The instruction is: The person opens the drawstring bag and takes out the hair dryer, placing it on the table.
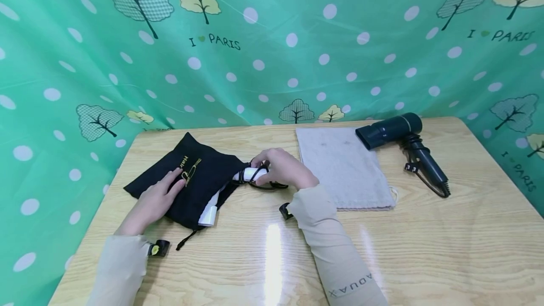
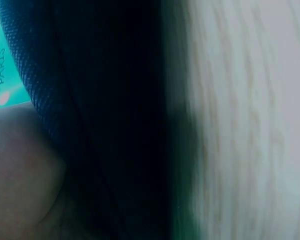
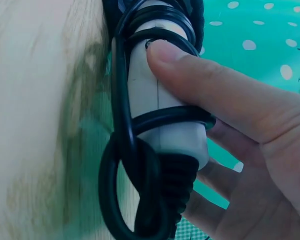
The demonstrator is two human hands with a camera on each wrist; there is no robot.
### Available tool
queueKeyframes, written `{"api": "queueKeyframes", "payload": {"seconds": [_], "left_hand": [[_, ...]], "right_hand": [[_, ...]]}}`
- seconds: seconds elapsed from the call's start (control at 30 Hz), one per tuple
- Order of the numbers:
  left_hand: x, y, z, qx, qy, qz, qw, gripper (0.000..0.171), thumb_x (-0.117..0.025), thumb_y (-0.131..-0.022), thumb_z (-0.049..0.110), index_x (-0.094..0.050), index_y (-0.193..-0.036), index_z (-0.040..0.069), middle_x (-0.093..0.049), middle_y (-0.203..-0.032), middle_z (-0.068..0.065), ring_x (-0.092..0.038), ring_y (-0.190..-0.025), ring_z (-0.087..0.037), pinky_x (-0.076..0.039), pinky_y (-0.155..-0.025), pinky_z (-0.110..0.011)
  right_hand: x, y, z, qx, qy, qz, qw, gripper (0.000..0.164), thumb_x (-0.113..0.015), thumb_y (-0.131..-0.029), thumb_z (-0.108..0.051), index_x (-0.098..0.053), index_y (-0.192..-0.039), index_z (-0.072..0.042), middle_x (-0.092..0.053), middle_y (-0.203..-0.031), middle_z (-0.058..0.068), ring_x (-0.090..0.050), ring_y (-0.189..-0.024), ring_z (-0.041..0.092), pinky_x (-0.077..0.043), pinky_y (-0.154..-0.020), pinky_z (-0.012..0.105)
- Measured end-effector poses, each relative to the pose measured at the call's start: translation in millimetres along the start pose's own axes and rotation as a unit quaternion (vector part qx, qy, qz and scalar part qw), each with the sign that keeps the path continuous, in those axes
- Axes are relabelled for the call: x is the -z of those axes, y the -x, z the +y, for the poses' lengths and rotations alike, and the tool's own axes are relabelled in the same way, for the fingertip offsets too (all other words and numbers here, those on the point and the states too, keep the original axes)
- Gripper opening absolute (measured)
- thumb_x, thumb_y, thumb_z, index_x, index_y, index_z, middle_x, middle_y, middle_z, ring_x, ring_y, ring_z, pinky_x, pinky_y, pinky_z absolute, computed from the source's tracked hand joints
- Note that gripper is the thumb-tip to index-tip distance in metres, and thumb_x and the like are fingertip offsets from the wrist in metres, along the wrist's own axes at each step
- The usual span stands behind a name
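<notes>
A black drawstring bag (image 1: 212,164) with gold print lies on the left of the table. My left hand (image 1: 158,198) rests flat on its printed face; the left wrist view is mostly dark fabric (image 2: 105,120). A white hair dryer (image 1: 208,215) is partly inside the bag, its barrel end showing at the bag's mouth. My right hand (image 1: 284,168) grips the dryer's white handle, thumb (image 3: 175,57) on top. A black cord (image 3: 121,100) is wound round the handle and loops past its end. The part of the dryer within the bag is hidden.
A dark hair dryer (image 1: 388,130) lies at the back right, its cord wound round the handle, nozzle over a grey cloth bag (image 1: 344,169). Bare wooden tabletop (image 1: 403,254) spreads in front. A green patterned curtain (image 1: 263,37) hangs behind the table.
</notes>
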State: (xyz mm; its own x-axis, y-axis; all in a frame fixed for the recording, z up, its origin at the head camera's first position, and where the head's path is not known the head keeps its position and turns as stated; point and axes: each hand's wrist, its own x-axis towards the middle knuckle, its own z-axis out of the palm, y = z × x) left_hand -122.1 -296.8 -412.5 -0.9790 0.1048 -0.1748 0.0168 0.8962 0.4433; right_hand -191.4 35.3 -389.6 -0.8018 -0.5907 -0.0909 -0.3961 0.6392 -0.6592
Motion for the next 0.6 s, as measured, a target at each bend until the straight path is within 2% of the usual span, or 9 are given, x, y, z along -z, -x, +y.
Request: {"api": "queueKeyframes", "payload": {"seconds": [0.17,0.37,0.6], "left_hand": [[1.7,1.3,1.3,-0.003,0.000,0.000,1.0000,0.066,-0.030,-0.107,0.048,-0.029,-0.154,0.002,-0.023,-0.155,-0.036,-0.024,-0.137,-0.062,-0.023,-0.108,-0.073],[3.6,2.0,5.2,-0.021,0.000,0.000,0.9998,0.066,-0.033,-0.107,0.046,-0.031,-0.153,-0.001,-0.027,-0.155,-0.032,-0.024,-0.142,-0.054,-0.024,-0.111,-0.068],[5.6,4.3,4.9,-0.037,-0.004,0.017,0.9992,0.064,-0.038,-0.107,0.045,-0.036,-0.151,0.000,-0.035,-0.153,-0.029,-0.032,-0.139,-0.051,-0.029,-0.110,-0.066]], "right_hand": [[0.7,0.0,-1.8,0.000,0.004,-0.004,1.000,0.036,-0.084,-0.080,-0.016,-0.072,-0.114,-0.013,-0.070,-0.118,0.000,-0.061,-0.113,0.018,-0.048,-0.101,0.034],[-1.6,-0.9,-4.4,-0.005,0.018,-0.007,1.000,0.032,-0.081,-0.083,-0.015,-0.069,-0.112,-0.010,-0.068,-0.109,0.001,-0.059,-0.098,0.020,-0.048,-0.091,0.033],[-5.0,-2.4,-6.5,-0.005,0.050,-0.022,0.998,0.044,-0.076,-0.089,-0.017,-0.063,-0.131,-0.011,-0.064,-0.129,0.006,-0.059,-0.119,0.021,-0.047,-0.102,0.035]]}}
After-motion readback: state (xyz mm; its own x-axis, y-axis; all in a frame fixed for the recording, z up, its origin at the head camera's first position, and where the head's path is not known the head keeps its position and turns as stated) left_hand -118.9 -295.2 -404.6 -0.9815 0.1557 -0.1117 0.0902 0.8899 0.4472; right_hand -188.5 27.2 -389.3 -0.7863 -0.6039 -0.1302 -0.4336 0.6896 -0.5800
